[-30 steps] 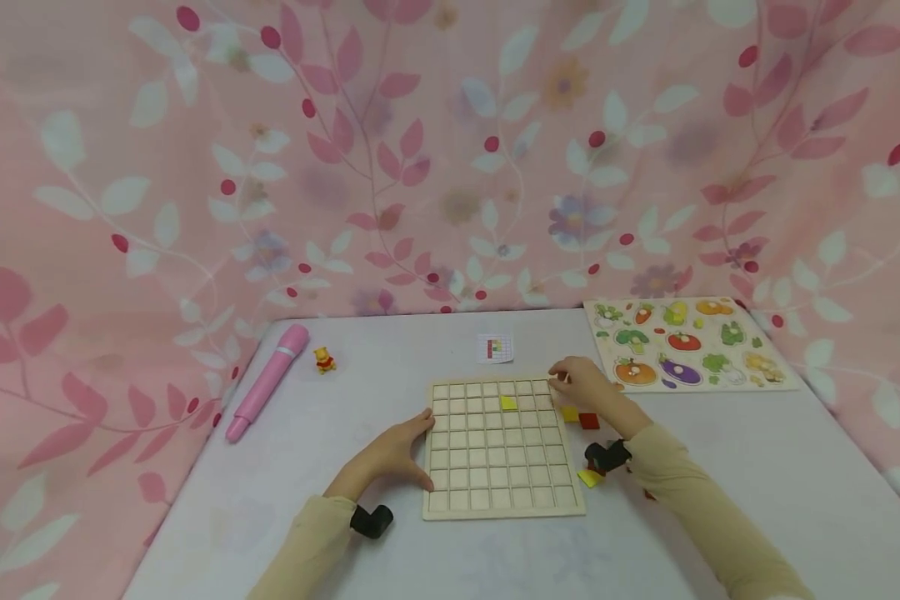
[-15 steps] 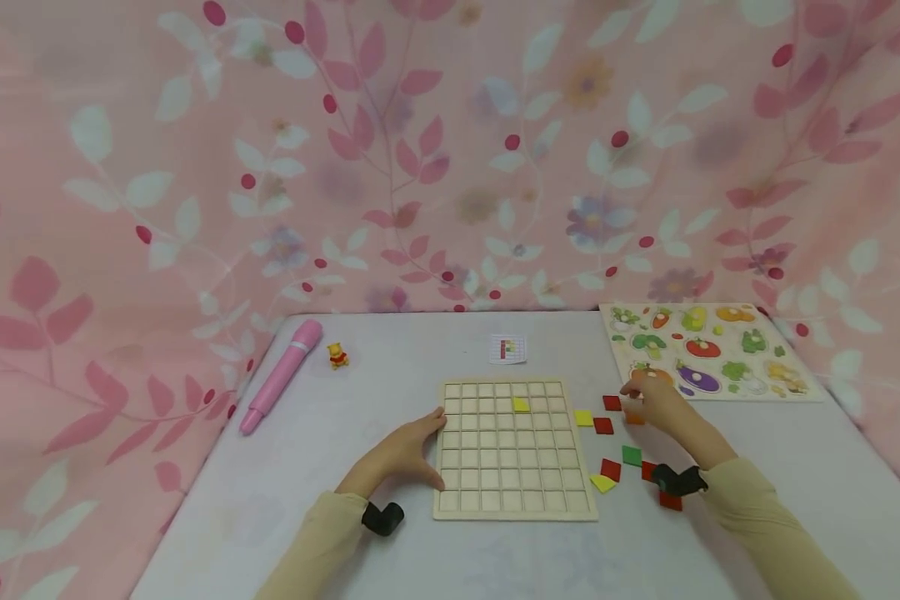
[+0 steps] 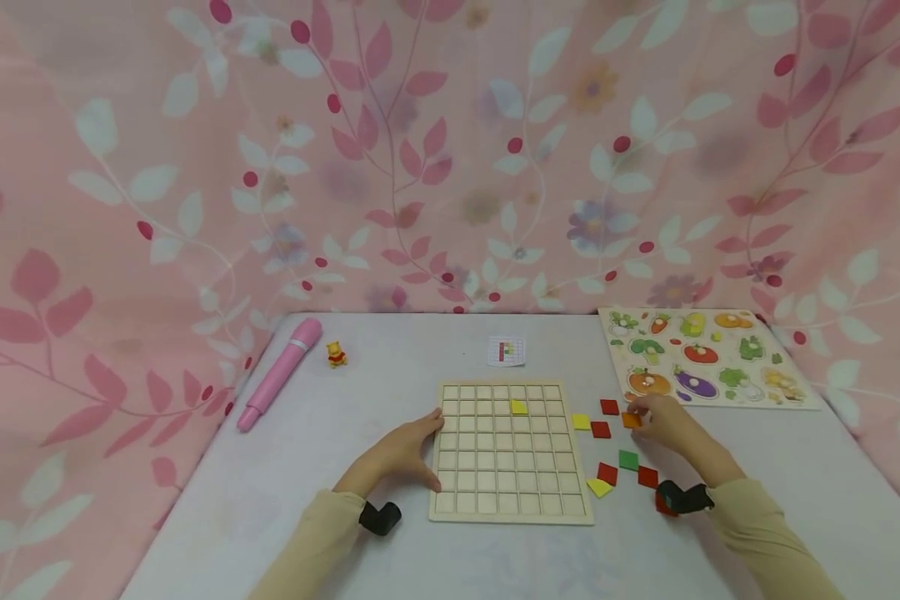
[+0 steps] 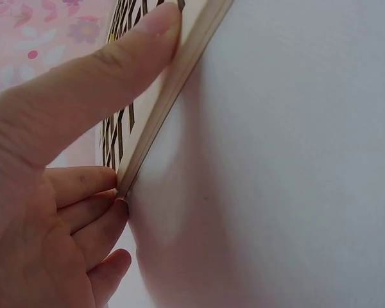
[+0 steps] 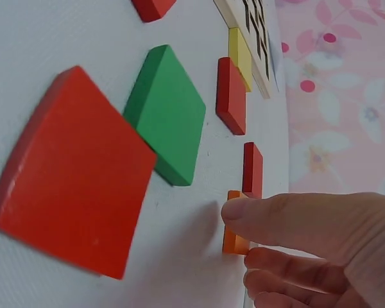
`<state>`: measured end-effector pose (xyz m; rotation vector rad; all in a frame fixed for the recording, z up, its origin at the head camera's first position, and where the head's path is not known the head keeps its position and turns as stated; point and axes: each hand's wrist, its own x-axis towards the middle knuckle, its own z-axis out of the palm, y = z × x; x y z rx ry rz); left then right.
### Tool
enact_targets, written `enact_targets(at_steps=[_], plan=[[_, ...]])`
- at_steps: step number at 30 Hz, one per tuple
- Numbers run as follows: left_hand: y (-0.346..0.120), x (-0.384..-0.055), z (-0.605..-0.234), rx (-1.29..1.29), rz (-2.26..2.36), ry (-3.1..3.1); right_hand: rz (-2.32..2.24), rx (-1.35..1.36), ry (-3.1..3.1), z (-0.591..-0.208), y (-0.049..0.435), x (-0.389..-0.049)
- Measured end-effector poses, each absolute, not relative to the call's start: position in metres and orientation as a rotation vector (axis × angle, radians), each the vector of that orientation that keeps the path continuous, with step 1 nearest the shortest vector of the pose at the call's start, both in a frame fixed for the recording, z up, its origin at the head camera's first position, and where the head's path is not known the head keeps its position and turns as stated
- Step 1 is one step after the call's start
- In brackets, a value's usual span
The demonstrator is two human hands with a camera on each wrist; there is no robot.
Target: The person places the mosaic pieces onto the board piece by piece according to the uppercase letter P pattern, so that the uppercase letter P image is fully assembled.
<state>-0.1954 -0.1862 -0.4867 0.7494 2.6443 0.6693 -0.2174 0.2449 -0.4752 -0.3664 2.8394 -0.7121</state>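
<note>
My left hand (image 3: 401, 452) rests at the left edge of a wooden grid board (image 3: 510, 510), its thumb and fingertips spread apart along that edge. In the left wrist view, the thumb lies over the rim of the board (image 4: 160, 109). One yellow tile (image 3: 519, 407) sits in a cell near the board's far side. My right hand (image 3: 669, 425) is right of the board and pinches an orange tile (image 3: 631, 420) at table level. In the right wrist view, the thumb covers part of the orange tile (image 5: 234, 242), and the fingers are partly hidden behind it.
Red tiles (image 3: 609, 407), a green tile (image 3: 628, 460) and yellow tiles (image 3: 581, 422) lie between board and right arm. A vegetable puzzle (image 3: 720, 402) is behind the right hand. A pattern card (image 3: 506, 351), bear figurine (image 3: 336, 354) and pink tube (image 3: 279, 375) lie farther back.
My right hand has moved right from the board's far right corner, then down to the orange tile. The left hand stays at the board's edge. The head view has shifted slightly.
</note>
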Motion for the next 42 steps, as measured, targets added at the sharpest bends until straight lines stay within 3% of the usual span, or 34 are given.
enact_targets(at_steps=[20,31,42], plan=[[-0.186,-0.193,-0.485,0.688,0.609,2.67,-0.781,-0.438,2.856,-0.47,0.236,-0.222],[-0.183,-0.195,-0.486,0.706,0.602,2.658,-0.864,-0.748,2.909,-0.452,0.186,-0.233],[-0.179,-0.195,-0.483,0.69,0.577,2.665,-0.956,-0.936,2.904,-0.461,0.157,-0.245]])
